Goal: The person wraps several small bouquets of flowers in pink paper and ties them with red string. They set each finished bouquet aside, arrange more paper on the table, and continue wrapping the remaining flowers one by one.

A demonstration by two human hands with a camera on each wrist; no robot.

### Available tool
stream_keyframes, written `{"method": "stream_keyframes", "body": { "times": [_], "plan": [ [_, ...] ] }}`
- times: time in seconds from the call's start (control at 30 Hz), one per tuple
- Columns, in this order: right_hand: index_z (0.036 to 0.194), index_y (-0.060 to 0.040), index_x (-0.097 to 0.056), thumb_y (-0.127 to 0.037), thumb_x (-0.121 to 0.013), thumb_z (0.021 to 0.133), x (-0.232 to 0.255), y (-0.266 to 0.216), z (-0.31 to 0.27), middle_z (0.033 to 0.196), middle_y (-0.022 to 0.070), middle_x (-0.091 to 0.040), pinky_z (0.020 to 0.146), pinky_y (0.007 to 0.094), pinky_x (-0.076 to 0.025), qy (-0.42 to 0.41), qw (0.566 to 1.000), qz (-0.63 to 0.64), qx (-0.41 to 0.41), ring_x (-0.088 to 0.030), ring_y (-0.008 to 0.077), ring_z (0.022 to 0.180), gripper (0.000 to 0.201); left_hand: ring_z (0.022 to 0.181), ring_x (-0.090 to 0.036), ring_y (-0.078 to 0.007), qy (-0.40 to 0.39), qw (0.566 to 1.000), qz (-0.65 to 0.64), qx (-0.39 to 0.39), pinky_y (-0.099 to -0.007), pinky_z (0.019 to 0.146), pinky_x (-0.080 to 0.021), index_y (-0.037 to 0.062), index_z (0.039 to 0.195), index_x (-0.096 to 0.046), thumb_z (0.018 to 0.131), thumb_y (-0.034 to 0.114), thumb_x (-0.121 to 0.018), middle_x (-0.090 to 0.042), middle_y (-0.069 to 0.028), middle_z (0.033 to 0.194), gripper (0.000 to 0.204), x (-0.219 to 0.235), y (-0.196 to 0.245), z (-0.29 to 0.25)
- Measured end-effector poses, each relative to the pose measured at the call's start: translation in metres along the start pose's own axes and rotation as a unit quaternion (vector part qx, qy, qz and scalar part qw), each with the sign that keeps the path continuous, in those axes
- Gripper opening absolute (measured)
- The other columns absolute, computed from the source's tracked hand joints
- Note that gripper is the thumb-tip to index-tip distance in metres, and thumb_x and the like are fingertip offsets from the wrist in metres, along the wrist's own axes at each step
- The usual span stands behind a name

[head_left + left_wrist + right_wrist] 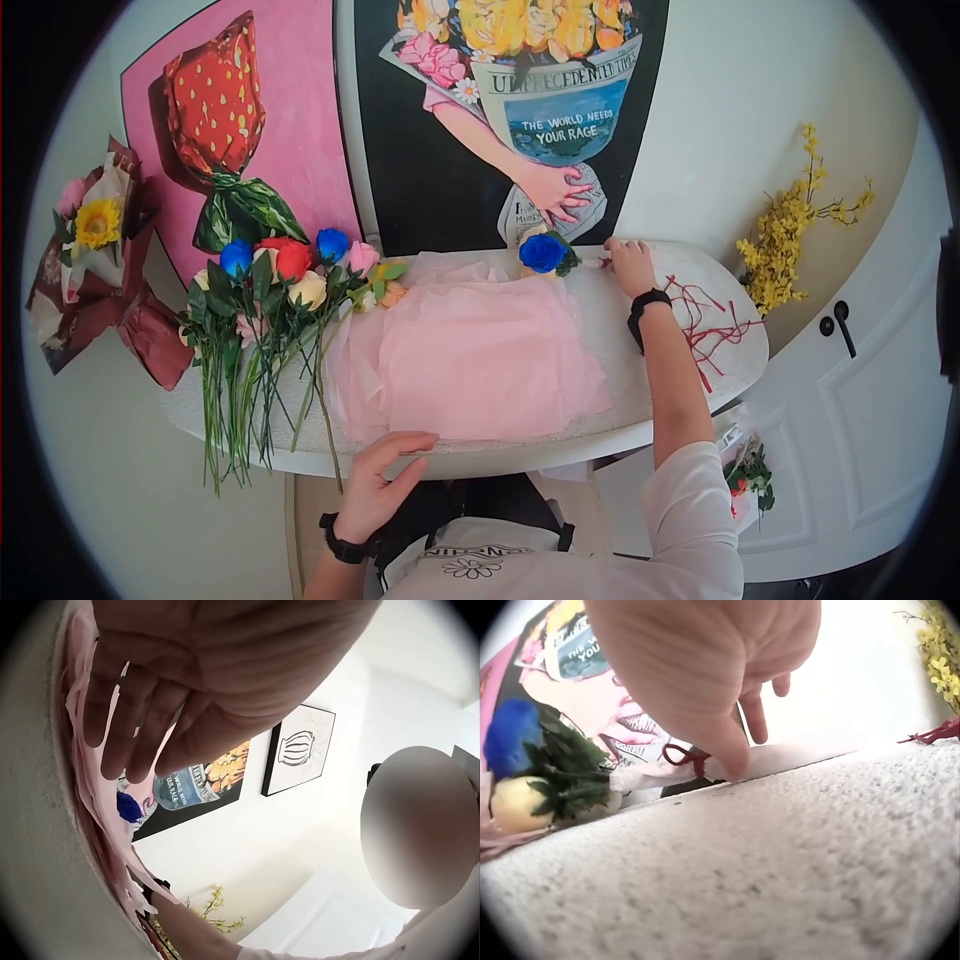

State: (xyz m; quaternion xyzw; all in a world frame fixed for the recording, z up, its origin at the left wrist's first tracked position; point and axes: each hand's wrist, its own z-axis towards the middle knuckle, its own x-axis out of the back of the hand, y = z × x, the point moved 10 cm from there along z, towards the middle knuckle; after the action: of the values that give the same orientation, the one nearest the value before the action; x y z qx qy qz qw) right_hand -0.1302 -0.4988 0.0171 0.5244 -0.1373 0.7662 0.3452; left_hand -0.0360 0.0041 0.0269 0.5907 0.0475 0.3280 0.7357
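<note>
At the back right of the table my right hand (632, 268) pinches the white-wrapped stem (649, 777) of a small rose bouquet (541, 253). A blue rose (514, 739) and a cream rose (523, 804) with green leaves make up its head, which points left. A dark red bow (686, 757) is tied round the wrap beside my thumb; the index finger is hidden. My left hand (378, 485), fingers extended and holding nothing, hovers at the table's front edge. Close to its fingertips lies a stack of pale pink wrapping sheets (480, 355).
Loose artificial roses (290, 262) with long green stems lie on the left, some stems overhanging the front edge. Dark red ribbons (705, 325) lie at the right end. Yellow flowers (785, 235) stand beyond the table. A wrapped sunflower bouquet (97, 225) is at far left; paintings lean behind.
</note>
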Motion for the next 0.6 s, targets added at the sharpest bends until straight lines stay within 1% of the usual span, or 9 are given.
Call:
{"method": "stream_keyframes", "body": {
  "times": [0.1, 0.2, 0.23, 0.33, 0.37, 0.43, 0.5, 0.53, 0.6],
  "plan": [
    [0.095, -0.0135, -0.065, -0.016, -0.059, 0.088, 0.014, -0.016, -0.006, 0.094, 0.0066, -0.066, 0.092, 0.0454, -0.043, -0.004, 0.992, -0.084, 0.091, -0.06, 0.0254, 0.1, 0.01, 0.112, -0.061, -0.0264, -0.013, 0.996, 0.071, -0.061, -0.0353, 0.097, -0.046, 0.0032, 0.114, -0.066, 0.084, 0.0, -0.065, -0.064, -0.0114, 0.123, 0.03, -0.01, 0.017, 0.003],
    [0.09, -0.0122, -0.068, -0.018, -0.061, 0.087, 0.045, -0.011, -0.004, 0.096, 0.0064, -0.066, 0.09, 0.0438, -0.043, 0.083, 0.992, -0.043, 0.09, -0.058, 0.0265, 0.099, 0.01, 0.113, -0.06, -0.0279, -0.045, 0.993, 0.075, -0.079, -0.0355, 0.096, -0.047, 0.004, 0.115, -0.066, 0.084, 0.0, -0.066, -0.062, -0.0112, 0.126, 0.032, -0.022, 0.021, 0.001],
    [0.09, -0.0089, -0.067, -0.02, -0.062, 0.088, 0.069, -0.01, -0.008, 0.09, 0.0077, -0.066, 0.087, 0.0434, -0.043, 0.124, 0.986, 0.046, 0.103, -0.06, 0.0283, 0.095, 0.012, 0.111, -0.061, -0.0271, -0.052, 0.994, 0.059, -0.076, -0.0348, 0.095, -0.047, 0.0038, 0.115, -0.067, 0.083, -0.001, -0.066, -0.063, -0.0116, 0.124, 0.032, -0.026, 0.02, 0.0],
    [0.091, -0.0062, -0.066, -0.021, -0.062, 0.089, 0.134, -0.018, -0.019, 0.085, 0.0099, -0.066, 0.082, 0.0453, -0.044, 0.084, 0.989, 0.117, 0.042, -0.061, 0.0323, 0.087, 0.015, 0.107, -0.064, -0.0251, -0.057, 0.996, 0.019, -0.068, -0.033, 0.093, -0.048, 0.0035, 0.113, -0.068, 0.084, -0.002, -0.064, -0.064, -0.0118, 0.122, 0.03, -0.035, 0.012, 0.002],
    [0.093, -0.0023, -0.063, -0.019, -0.06, 0.092, 0.153, -0.024, -0.028, 0.076, 0.0097, -0.064, 0.075, 0.0413, -0.047, 0.1, 0.984, 0.141, 0.05, -0.064, 0.0265, 0.08, 0.017, 0.105, -0.065, -0.0245, -0.057, 0.996, 0.009, -0.064, -0.0325, 0.092, -0.049, 0.0033, 0.113, -0.068, 0.085, -0.003, -0.063, -0.065, -0.0117, 0.121, 0.029, -0.036, 0.01, 0.003],
    [0.098, -0.0021, -0.06, -0.017, -0.057, 0.096, 0.166, -0.034, -0.05, 0.078, 0.0067, -0.064, 0.073, 0.0354, -0.048, 0.038, 0.921, 0.388, 0.003, -0.063, 0.0194, 0.078, 0.016, 0.103, -0.065, -0.0229, -0.07, 0.996, -0.024, -0.042, -0.0321, 0.092, -0.049, 0.0023, 0.116, -0.066, 0.087, -0.002, -0.062, -0.066, -0.0107, 0.119, 0.03, -0.043, 0.01, 0.01],
    [0.104, -0.0023, -0.057, -0.016, -0.053, 0.099, 0.178, -0.071, -0.082, 0.082, 0.0037, -0.062, 0.072, 0.0293, -0.048, -0.025, 0.801, 0.598, -0.019, -0.061, 0.0123, 0.078, 0.015, 0.106, -0.064, -0.0221, -0.081, 0.995, -0.06, -0.026, -0.0323, 0.093, -0.049, 0.0013, 0.122, -0.062, 0.089, -0.002, -0.06, -0.064, -0.0109, 0.123, 0.033, -0.052, 0.015, 0.017],
    [0.108, -0.0027, -0.054, -0.016, -0.051, 0.101, 0.185, -0.098, -0.101, 0.084, 0.0022, -0.061, 0.072, 0.0261, -0.048, -0.055, 0.725, 0.687, -0.02, -0.059, 0.0087, 0.078, 0.015, 0.11, -0.063, -0.0221, -0.086, 0.993, -0.079, -0.021, -0.0327, 0.094, -0.048, 0.001, 0.127, -0.058, 0.09, -0.002, -0.058, -0.061, -0.0115, 0.128, 0.037, -0.056, 0.021, 0.022],
    [0.113, -0.004, -0.051, -0.016, -0.052, 0.101, 0.188, -0.147, -0.137, 0.091, 0.0002, -0.061, 0.077, 0.0248, -0.046, -0.126, 0.65, 0.749, -0.03, -0.058, 0.009, 0.081, 0.017, 0.117, -0.058, -0.0225, -0.085, 0.987, -0.136, -0.026, -0.0333, 0.097, -0.047, 0.0008, 0.137, -0.048, 0.093, 0.0, -0.056, -0.052, -0.0125, 0.137, 0.045, -0.066, 0.033, 0.034]
  ]
}}
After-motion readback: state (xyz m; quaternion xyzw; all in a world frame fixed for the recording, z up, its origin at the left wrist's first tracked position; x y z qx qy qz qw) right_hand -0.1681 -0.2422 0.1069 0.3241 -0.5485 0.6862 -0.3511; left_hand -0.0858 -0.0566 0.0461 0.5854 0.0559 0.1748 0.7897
